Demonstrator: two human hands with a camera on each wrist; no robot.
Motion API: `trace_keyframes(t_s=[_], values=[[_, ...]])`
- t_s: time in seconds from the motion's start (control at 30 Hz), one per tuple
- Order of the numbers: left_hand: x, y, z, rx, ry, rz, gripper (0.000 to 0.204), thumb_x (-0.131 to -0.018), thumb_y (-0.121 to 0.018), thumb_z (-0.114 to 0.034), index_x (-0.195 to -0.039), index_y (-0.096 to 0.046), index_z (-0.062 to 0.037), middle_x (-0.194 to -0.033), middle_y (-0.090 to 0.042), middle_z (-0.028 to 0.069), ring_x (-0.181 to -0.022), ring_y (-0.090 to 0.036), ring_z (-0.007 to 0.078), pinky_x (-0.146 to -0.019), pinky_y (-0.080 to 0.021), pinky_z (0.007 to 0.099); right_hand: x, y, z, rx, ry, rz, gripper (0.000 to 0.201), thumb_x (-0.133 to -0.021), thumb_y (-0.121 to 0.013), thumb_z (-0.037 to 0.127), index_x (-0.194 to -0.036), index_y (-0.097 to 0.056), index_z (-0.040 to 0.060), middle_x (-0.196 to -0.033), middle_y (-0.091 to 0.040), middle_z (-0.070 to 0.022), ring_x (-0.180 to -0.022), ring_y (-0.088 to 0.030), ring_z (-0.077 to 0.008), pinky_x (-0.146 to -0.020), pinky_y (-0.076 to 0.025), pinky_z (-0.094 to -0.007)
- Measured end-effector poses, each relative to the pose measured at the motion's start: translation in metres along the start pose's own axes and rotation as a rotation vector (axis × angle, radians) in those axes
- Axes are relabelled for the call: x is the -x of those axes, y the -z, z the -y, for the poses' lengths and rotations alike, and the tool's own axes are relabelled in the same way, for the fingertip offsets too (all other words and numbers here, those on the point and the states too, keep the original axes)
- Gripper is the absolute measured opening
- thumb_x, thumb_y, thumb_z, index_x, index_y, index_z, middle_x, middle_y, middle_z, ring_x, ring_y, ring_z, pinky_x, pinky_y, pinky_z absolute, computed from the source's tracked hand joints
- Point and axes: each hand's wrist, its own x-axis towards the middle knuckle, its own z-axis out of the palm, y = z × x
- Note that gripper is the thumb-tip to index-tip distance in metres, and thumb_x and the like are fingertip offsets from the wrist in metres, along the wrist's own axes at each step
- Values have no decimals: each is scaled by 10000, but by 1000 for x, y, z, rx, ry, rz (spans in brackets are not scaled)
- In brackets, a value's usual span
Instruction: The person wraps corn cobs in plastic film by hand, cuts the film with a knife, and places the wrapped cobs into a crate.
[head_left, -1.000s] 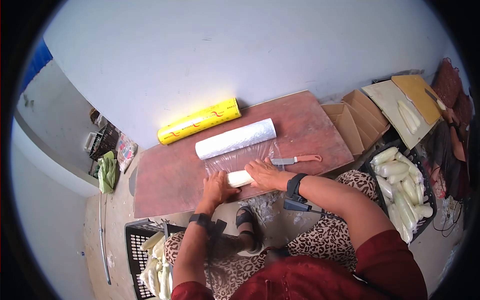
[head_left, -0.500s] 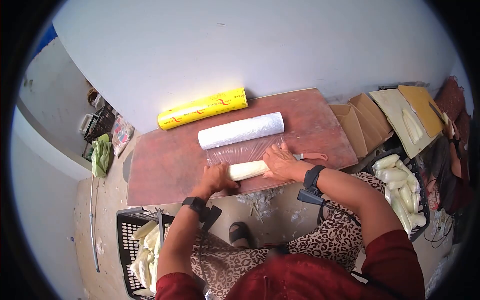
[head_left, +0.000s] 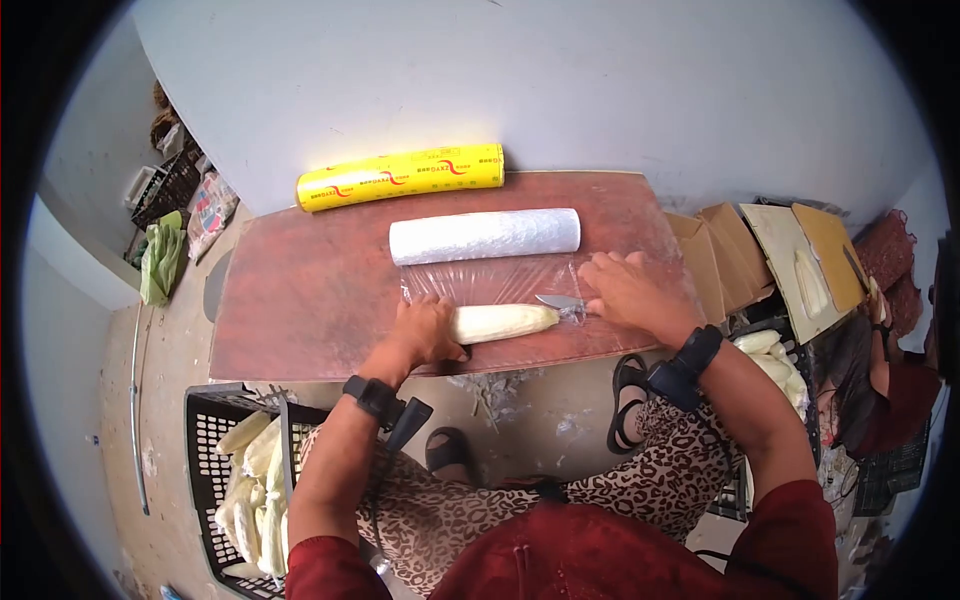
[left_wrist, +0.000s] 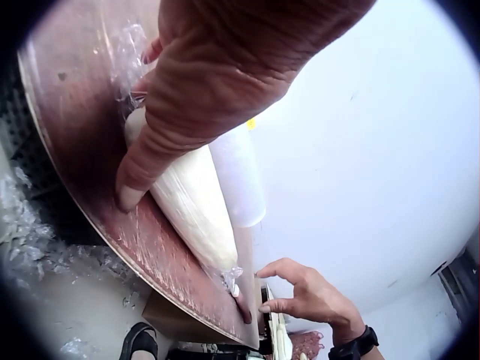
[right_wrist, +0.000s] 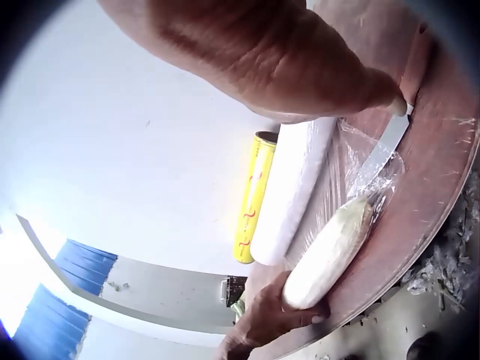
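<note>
My left hand [head_left: 428, 328] is gripping the left end of the pale vegetable [head_left: 500, 323], which is lying on clear film [head_left: 490, 281] before the white roll [head_left: 485, 236], while my right hand [head_left: 635, 292], now off its other end, is spreading wide at the knife [right_wrist: 382, 154].

Both forearms [head_left: 345, 440] reaching forward over the table [head_left: 270, 290], left hand [head_left: 428, 330] low by the near edge, fingers and thumb curled in a grip, right hand [head_left: 638, 292] toward the right edge, thumb and forefinger parted.
</note>
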Motion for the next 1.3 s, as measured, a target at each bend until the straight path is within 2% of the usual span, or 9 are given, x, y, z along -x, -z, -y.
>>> trace_keyframes(t_s=[0.07, 0.13, 0.2, 0.3, 0.43, 0.53, 0.63, 1.03, 1.3], values=[[2, -3, 2, -50, -4, -53, 744, -580, -828, -439, -1147, -557, -41, -1162, -566, 160, -1152, -500, 345, -961, -377, 471, -9, -17, 22, -202, 215, -200, 430, -744, -726, 197, -1096, -507, 84, -1049, -506, -109, -1042, -489, -276, -846, -350, -436], [6, 4, 0, -109, 14, -81, 751, -581, -829, -434, -1160, -551, -44, -1171, -558, 156, -1150, -493, 337, -965, -369, 469, -13, -19, 56, -235, 330, -242, 469, -737, -739, 205, -1109, -484, 81, -1069, -480, -93, -1035, -482, -268, -830, -348, -422], [15, 22, -12, -175, 60, -82, 748, -586, -830, -418, -1170, -543, -46, -1187, -543, 151, -1148, -481, 330, -971, -359, 466, -17, -27, 79, -203, 342, -176, 531, -729, -744, 191, -1169, -474, 65, -1110, -474, -94, -1066, -470, -272, -851, -342, -417], [20, 16, -16, -136, -50, -332, 688, -601, -832, -336, -1148, -534, -43, -1171, -524, 139, -1130, -466, 326, -967, -358, 445, -27, -36, 88, -141, 341, -112, 584, -721, -750, 184, -1212, -462, 52, -1139, -468, -97, -1093, -461, -275, -867, -340, -417], [21, 0, -23, 13, -213, -326, 601, -608, -826, -226, -1092, -524, -37, -1106, -515, 134, -1102, -469, 327, -930, -381, 414, -36, -41, 85, -177, 341, -109, 631, -711, -756, 183, -1244, -446, 47, -1149, -468, -101, -1110, -454, -279, -882, -342, -427], [13, -5, -16, -54, -223, -371, 591, -614, -823, -243, -1081, -524, -39, -1102, -520, 133, -1092, -484, 322, -911, -393, 426, -39, -48, 84, -178, 342, -194, 559, -715, -759, 179, -1175, -463, 66, -1106, -465, -93, -1061, -469, -269, -854, -348, -430], [5, -13, -10, 69, -141, -395, 579, -628, -820, -253, -1074, -524, -33, -1081, -542, 138, -1060, -517, 329, -894, -407, 438, -44, -54, 80, -227, 276, -172, 623, -720, -752, 167, -1254, -442, 76, -1130, -469, -96, -1082, -470, -276, -870, -353, -438], [-4, 11, -2, 86, 25, -16, 644, -615, -815, -423, -1073, -594, -28, -1033, -655, 180, -1031, -611, 330, -905, -427, 453, -55, -52, 68, -341, 266, 31, 537, -782, -699, 174, -1237, -425, 94, -1174, -509, -118, -1128, -480, -310, -893, -356, -464], [-2, 29, 20, -9, 189, 186, 586, -588, -815, -412, -1015, -675, -36, -981, -691, 169, -968, -648, 329, -856, -470, 455, -58, -53, 67, -301, 298, 35, 472, -809, -666, 190, -1211, -441, 88, -1152, -496, -119, -1128, -470, -307, -884, -362, -473]])
